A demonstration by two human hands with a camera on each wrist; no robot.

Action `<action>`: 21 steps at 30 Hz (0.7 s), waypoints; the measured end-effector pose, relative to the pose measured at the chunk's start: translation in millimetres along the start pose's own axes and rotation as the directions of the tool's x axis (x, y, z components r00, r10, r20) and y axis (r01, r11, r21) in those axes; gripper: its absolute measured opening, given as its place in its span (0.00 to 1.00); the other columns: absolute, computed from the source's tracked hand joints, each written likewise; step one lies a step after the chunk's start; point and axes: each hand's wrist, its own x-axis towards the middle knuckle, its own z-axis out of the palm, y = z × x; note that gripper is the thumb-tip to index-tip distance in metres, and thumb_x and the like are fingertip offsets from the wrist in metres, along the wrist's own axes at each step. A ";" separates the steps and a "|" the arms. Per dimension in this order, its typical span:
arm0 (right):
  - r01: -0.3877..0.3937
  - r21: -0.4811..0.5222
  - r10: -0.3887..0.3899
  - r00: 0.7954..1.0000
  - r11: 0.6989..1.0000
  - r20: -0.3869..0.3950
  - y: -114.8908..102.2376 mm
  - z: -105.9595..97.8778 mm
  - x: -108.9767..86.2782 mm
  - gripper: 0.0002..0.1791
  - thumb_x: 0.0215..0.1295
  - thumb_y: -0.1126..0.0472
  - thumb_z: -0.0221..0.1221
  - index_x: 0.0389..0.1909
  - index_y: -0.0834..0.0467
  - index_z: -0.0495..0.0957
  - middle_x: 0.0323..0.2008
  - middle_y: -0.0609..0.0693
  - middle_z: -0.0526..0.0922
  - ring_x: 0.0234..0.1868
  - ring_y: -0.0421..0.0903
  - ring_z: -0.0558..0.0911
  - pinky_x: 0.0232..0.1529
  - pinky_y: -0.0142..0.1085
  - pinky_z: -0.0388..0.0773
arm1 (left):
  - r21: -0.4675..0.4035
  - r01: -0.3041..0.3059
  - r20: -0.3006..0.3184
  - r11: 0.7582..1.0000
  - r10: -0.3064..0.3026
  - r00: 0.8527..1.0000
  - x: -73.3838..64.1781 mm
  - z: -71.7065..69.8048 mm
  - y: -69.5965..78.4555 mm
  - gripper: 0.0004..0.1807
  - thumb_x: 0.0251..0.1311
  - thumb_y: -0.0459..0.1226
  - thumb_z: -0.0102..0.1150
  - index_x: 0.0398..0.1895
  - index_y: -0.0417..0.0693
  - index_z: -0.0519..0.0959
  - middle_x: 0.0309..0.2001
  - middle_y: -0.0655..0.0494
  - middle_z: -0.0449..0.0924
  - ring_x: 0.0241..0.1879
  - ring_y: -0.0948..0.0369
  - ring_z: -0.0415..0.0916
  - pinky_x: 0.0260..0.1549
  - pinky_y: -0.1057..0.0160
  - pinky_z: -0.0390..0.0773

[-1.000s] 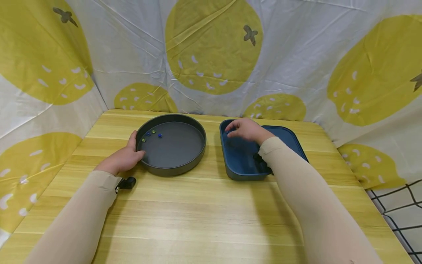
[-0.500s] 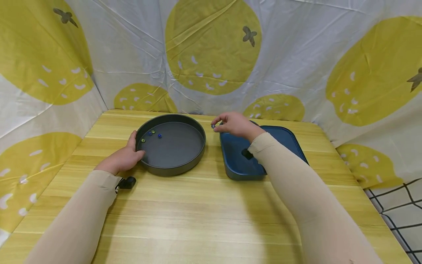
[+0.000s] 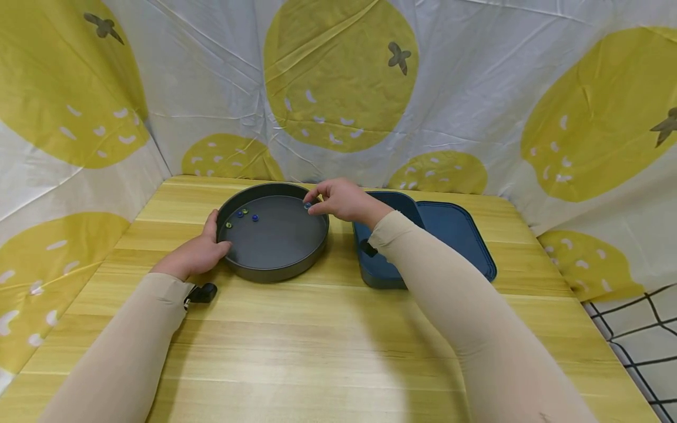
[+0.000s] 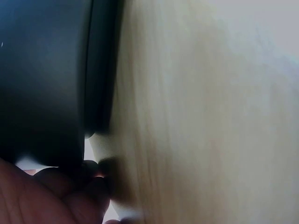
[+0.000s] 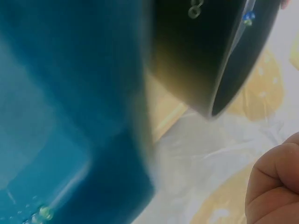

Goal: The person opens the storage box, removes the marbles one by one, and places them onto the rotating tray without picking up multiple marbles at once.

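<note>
A round dark-grey baking pan stands on the left half of the table, several small glass marbles lying in its left part. My left hand holds the pan's left side, thumb at the near rim and fingers along the outer wall. In the left wrist view, those fingers sit at the pan's edge. Above the pan's right rim, my right hand pinches a bluish marble between thumb and fingertips. The right wrist view catches curled fingers, with the marble out of sight there.
A blue rectangular container stands right of the pan, partly under my right forearm. Small greenish marbles show in its corner. Beside it lies a flat blue lid. Patterned cloth walls the back; black wire mesh stands at right.
My right hand has moved left from over the blue container to the pan's right rim, carrying a marble. My left hand has stayed on the pan.
</note>
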 end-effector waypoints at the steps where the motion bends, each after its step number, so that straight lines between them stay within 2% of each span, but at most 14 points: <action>1: 0.009 -0.002 -0.009 1.000 1.000 0.006 -2.2 1.9 1.4 0.15 0.73 0.53 0.67 0.57 0.49 0.87 0.37 0.46 0.82 0.34 0.46 0.70 0.42 0.39 0.70 | -0.001 -0.002 -0.001 1.000 0.002 1.000 0.1 0.1 0.0 0.52 0.79 0.44 0.42 0.80 0.45 0.11 0.82 0.23 0.29 0.81 0.28 0.42 0.78 0.31 0.47; 4: 0.033 -0.012 -0.033 0.999 0.999 0.023 -7.2 7.5 5.7 0.16 0.73 0.54 0.67 0.58 0.50 0.86 0.41 0.43 0.88 0.41 0.44 0.78 0.45 0.38 0.74 | -0.006 -0.002 0.000 1.000 0.002 1.000 0.0 0.2 0.2 0.52 0.79 0.43 0.42 0.80 0.45 0.11 0.82 0.23 0.29 0.81 0.28 0.42 0.78 0.31 0.47; 5: 0.045 -0.019 -0.045 0.999 0.999 0.029 -8.5 9.1 6.8 0.16 0.73 0.54 0.67 0.59 0.50 0.86 0.40 0.45 0.89 0.42 0.44 0.79 0.45 0.37 0.75 | -0.006 -0.001 0.001 1.000 0.001 1.000 0.0 0.3 0.1 0.52 0.79 0.44 0.42 0.80 0.45 0.11 0.82 0.23 0.28 0.81 0.28 0.42 0.78 0.31 0.47; 6: 0.057 -0.020 -0.056 0.998 0.998 0.038 -9.8 10.5 7.5 0.17 0.73 0.54 0.67 0.59 0.51 0.86 0.44 0.47 0.90 0.44 0.44 0.79 0.47 0.36 0.75 | -0.006 0.000 0.002 1.000 0.000 1.000 -0.1 0.4 0.0 0.52 0.79 0.44 0.42 0.80 0.45 0.11 0.82 0.23 0.28 0.81 0.28 0.42 0.78 0.31 0.47; 10: 0.091 -0.032 -0.089 0.994 0.995 0.057 -14.9 15.7 10.2 0.18 0.72 0.54 0.67 0.60 0.53 0.86 0.51 0.49 0.89 0.41 0.44 0.77 0.47 0.36 0.74 | -0.006 0.008 0.005 1.000 -0.008 1.000 -0.6 0.1 -0.3 0.53 0.79 0.44 0.42 0.80 0.46 0.10 0.82 0.23 0.28 0.80 0.28 0.42 0.78 0.31 0.47; 12: 0.096 -0.037 -0.093 0.994 0.995 0.064 -17.6 17.4 11.0 0.18 0.72 0.55 0.67 0.60 0.53 0.86 0.57 0.48 0.87 0.44 0.45 0.79 0.49 0.36 0.75 | -0.004 0.009 0.005 1.000 -0.009 1.000 -0.9 0.0 -0.4 0.53 0.79 0.44 0.42 0.79 0.46 0.10 0.82 0.23 0.28 0.80 0.28 0.43 0.77 0.31 0.48; 14: 0.095 -0.042 -0.092 0.994 0.995 0.064 -19.6 18.8 11.9 0.18 0.72 0.54 0.67 0.60 0.52 0.87 0.62 0.45 0.85 0.52 0.41 0.79 0.53 0.36 0.76 | -0.002 0.010 0.004 1.000 -0.010 1.000 -0.9 0.0 -0.3 0.53 0.79 0.44 0.42 0.79 0.46 0.10 0.82 0.22 0.29 0.80 0.28 0.43 0.77 0.31 0.48; 18: 0.094 -0.024 -0.092 0.993 0.995 0.075 -21.7 20.2 12.1 0.18 0.72 0.55 0.67 0.60 0.50 0.86 0.65 0.45 0.83 0.39 0.43 0.77 0.51 0.36 0.75 | 0.004 0.013 0.004 1.000 -0.013 1.000 -0.9 0.5 0.4 0.52 0.79 0.44 0.42 0.79 0.46 0.10 0.81 0.22 0.30 0.80 0.28 0.44 0.77 0.31 0.49; 21: 0.093 -0.016 -0.091 0.993 0.996 0.079 -20.2 19.0 10.8 0.18 0.72 0.55 0.67 0.62 0.48 0.86 0.65 0.46 0.83 0.35 0.40 0.75 0.48 0.35 0.74 | 0.006 0.014 0.002 1.000 -0.014 1.000 -0.8 0.9 1.1 0.52 0.79 0.44 0.41 0.80 0.45 0.10 0.81 0.22 0.31 0.80 0.28 0.45 0.77 0.31 0.49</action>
